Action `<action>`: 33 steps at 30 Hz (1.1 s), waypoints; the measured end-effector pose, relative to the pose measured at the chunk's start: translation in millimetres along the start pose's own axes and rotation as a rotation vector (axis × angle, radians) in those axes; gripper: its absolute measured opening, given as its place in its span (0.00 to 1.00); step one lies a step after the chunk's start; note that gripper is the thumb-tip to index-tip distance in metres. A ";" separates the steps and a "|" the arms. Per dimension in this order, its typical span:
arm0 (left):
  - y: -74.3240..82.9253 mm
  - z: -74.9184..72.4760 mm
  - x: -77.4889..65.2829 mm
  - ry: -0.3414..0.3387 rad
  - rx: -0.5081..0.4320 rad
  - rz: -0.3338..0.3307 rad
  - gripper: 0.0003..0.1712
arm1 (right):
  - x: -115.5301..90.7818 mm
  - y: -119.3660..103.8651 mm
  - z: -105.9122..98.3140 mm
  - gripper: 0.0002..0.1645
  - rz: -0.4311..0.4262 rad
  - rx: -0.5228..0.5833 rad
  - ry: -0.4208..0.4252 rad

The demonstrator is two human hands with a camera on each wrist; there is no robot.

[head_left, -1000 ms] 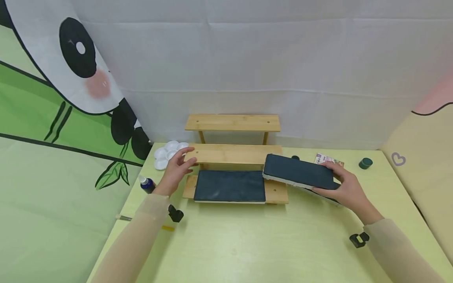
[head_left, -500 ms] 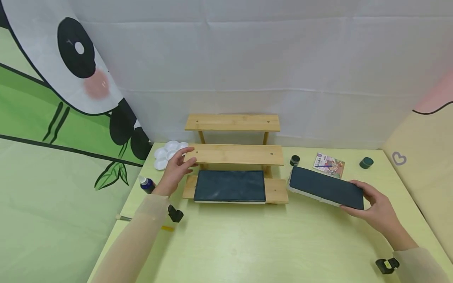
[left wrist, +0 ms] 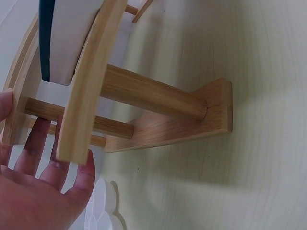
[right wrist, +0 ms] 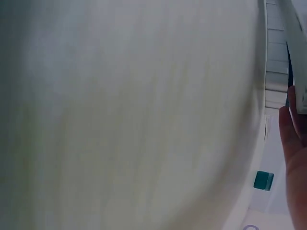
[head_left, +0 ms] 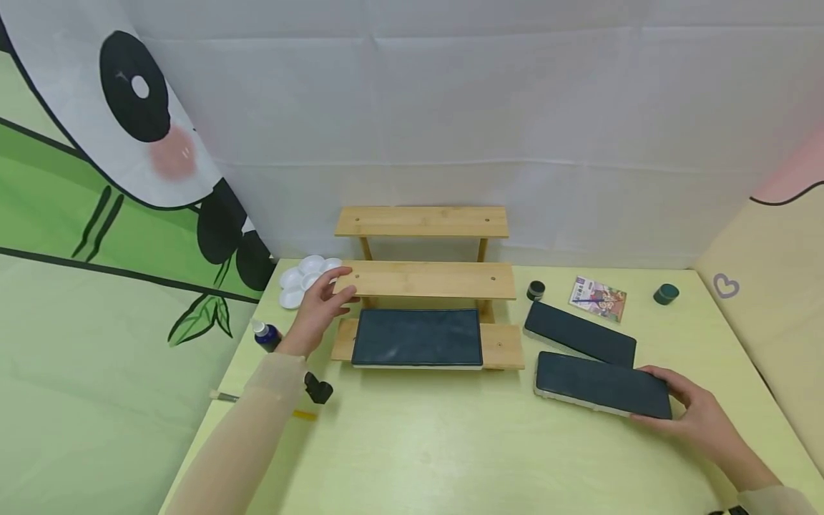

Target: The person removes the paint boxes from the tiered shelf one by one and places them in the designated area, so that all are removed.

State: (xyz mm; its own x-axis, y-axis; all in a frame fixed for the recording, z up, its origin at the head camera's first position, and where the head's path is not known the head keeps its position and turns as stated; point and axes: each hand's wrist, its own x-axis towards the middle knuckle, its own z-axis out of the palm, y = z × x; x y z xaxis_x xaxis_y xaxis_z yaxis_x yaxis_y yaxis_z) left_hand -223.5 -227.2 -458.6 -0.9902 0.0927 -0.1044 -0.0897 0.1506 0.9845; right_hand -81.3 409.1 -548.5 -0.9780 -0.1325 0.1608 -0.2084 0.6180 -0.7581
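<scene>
A three-tier wooden rack (head_left: 438, 280) stands at the back of the table. My left hand (head_left: 317, 309) holds the left end of its middle shelf; in the left wrist view the thumb is at the shelf's edge and the fingers (left wrist: 36, 148) reach underneath. On the bottom shelf lies a flat block with a dark blue top and white sides (head_left: 417, 338). At right, my right hand (head_left: 698, 411) grips the right end of a similar dark-topped block (head_left: 601, 385), thumb at its front edge. Just behind it lies another such block (head_left: 579, 332), partly overlapped.
A white flower-shaped palette (head_left: 302, 282) and a blue bottle (head_left: 267, 335) stand left of the rack. A brush (head_left: 227, 396) lies at the left edge. At back right are a small dark jar (head_left: 536, 290), a printed card (head_left: 599, 299) and a green jar (head_left: 666, 294).
My right hand has carried its block away from the rack, rightward and toward me, uncovering the block behind it and the card. The left hand has stayed at the shelf.
</scene>
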 end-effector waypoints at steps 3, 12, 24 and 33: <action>-1.5 -0.6 0.9 -0.005 -0.005 0.001 0.33 | -0.5 3.2 2.0 0.47 -0.009 -0.019 -0.022; -26.7 -6.1 16.8 0.005 0.015 0.013 0.33 | -0.3 5.1 3.9 0.47 -0.034 -0.098 -0.051; -28.7 -6.7 18.1 0.024 0.064 0.037 0.33 | 2.2 12.0 7.4 0.49 -0.154 -0.169 -0.074; -26.3 -7.7 17.2 0.042 0.150 0.082 0.33 | 6.0 9.4 5.5 0.53 -0.185 -0.218 -0.118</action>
State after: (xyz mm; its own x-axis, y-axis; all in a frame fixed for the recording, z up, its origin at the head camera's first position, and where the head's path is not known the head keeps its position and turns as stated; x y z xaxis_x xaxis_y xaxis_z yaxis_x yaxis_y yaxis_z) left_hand -239.0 -237.1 -485.2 -0.9974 0.0704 -0.0155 0.0056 0.2896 0.9571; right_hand -89.0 409.9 -558.2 -0.9191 -0.3397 0.1996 -0.3911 0.7250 -0.5670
